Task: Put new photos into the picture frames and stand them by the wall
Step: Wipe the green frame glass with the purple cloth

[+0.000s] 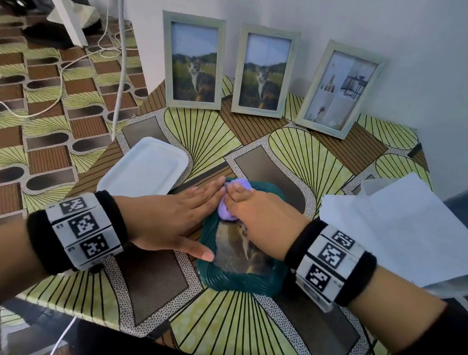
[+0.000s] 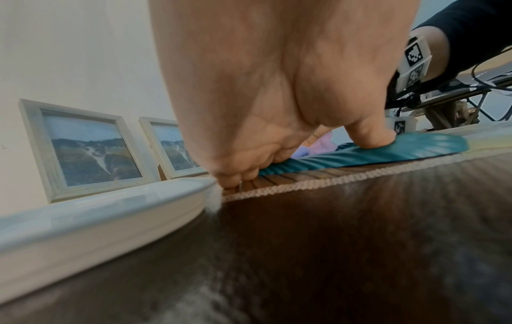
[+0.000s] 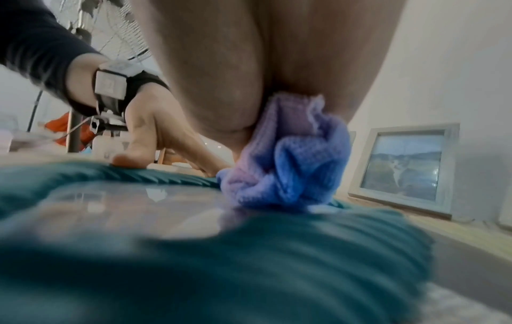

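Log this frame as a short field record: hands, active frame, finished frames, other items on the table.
left hand: flat, fingers straight, steadying the teal frame
right hand: grips a purple cloth, pressing it on the teal frame's glass
teal frame: lying flat, photo inside
pale frames: three, upright by the wall
white tray: left of the teal frame
white papers: right side

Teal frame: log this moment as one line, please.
stage: wiping glass | teal frame: flat on table | left hand: steadies frame edge | right hand: presses purple cloth on glass | three pale frames at wall
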The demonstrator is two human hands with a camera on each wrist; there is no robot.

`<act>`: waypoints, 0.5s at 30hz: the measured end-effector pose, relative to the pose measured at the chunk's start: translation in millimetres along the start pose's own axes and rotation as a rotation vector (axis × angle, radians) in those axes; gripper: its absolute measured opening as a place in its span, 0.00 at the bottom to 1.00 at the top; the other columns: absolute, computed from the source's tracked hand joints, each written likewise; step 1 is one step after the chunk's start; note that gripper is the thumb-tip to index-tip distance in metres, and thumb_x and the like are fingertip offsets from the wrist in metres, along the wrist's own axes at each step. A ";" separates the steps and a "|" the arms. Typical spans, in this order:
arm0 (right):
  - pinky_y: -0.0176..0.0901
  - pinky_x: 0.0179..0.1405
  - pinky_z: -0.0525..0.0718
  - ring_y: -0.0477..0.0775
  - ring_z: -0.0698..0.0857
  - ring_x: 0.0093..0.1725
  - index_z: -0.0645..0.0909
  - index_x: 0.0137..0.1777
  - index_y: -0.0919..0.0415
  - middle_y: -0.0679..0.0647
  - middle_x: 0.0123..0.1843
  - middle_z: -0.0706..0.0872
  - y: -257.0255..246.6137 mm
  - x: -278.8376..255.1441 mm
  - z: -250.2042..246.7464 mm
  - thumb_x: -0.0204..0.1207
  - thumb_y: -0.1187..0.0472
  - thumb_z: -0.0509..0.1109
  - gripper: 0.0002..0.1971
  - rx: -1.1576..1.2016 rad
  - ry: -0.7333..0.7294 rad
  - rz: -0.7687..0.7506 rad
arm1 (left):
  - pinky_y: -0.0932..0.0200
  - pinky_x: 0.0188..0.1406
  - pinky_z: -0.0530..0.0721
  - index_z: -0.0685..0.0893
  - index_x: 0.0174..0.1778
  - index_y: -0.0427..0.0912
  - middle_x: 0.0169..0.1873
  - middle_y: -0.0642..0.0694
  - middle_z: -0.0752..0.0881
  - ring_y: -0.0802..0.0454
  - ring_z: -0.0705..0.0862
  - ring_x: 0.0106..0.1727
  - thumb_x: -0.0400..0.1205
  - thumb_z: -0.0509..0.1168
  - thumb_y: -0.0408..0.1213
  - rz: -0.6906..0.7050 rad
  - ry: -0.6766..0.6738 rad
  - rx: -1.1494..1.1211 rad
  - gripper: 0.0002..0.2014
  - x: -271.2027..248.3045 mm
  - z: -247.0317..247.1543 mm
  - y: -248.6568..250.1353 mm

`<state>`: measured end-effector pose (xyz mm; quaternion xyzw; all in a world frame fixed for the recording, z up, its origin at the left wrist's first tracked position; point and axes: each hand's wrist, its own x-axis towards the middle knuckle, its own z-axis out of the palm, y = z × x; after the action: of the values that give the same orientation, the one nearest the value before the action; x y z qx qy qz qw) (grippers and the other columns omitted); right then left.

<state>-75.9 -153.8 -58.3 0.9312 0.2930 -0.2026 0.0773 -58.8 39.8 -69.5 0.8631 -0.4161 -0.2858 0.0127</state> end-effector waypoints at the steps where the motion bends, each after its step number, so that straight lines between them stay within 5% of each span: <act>1: 0.48 0.82 0.55 0.54 0.49 0.86 0.47 0.86 0.64 0.61 0.88 0.46 -0.5 1.1 -0.8 0.86 0.66 0.54 0.31 -0.007 -0.003 -0.010 | 0.78 0.66 0.19 0.21 0.79 0.43 0.78 0.49 0.18 0.69 0.17 0.74 0.78 0.49 0.73 -0.004 0.003 0.009 0.54 0.1 0.1 0.1; 6: 0.56 0.74 0.72 0.59 0.68 0.80 0.59 0.83 0.62 0.58 0.85 0.61 -6.9 -5.7 5.1 0.82 0.65 0.63 0.30 0.041 0.005 -0.058 | 0.78 0.66 0.20 0.23 0.81 0.41 0.78 0.47 0.18 0.67 0.17 0.74 0.77 0.47 0.74 -0.018 0.004 0.030 0.55 -0.7 0.2 0.8; 8: 0.57 0.76 0.70 0.57 0.64 0.82 0.54 0.85 0.60 0.56 0.87 0.53 -14.6 -16.3 13.6 0.82 0.64 0.64 0.34 0.012 -0.061 -0.116 | 0.79 0.65 0.19 0.24 0.81 0.40 0.78 0.46 0.18 0.67 0.17 0.74 0.77 0.48 0.73 -0.019 0.000 0.036 0.55 -0.9 0.2 1.3; 11: 0.56 0.81 0.59 0.59 0.57 0.85 0.59 0.84 0.64 0.61 0.87 0.54 -20.5 -42.0 22.3 0.83 0.70 0.58 0.29 0.095 -0.041 -0.222 | 0.79 0.65 0.19 0.23 0.81 0.40 0.78 0.46 0.18 0.68 0.16 0.72 0.77 0.47 0.74 -0.015 -0.008 0.031 0.55 -0.8 -0.7 2.3; 15: 0.47 0.82 0.59 0.54 0.54 0.86 0.55 0.86 0.58 0.56 0.88 0.50 -22.5 -76.1 26.9 0.83 0.69 0.52 0.30 0.111 -0.036 -0.198 | 0.80 0.65 0.20 0.24 0.81 0.41 0.78 0.47 0.18 0.71 0.17 0.73 0.78 0.49 0.73 -0.005 -0.005 0.023 0.55 -1.4 -0.5 1.8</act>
<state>-154.6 -181.6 -51.1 0.8968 0.3702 -0.2420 0.0105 -60.5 39.5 -67.9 0.8635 -0.4172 -0.2834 0.0010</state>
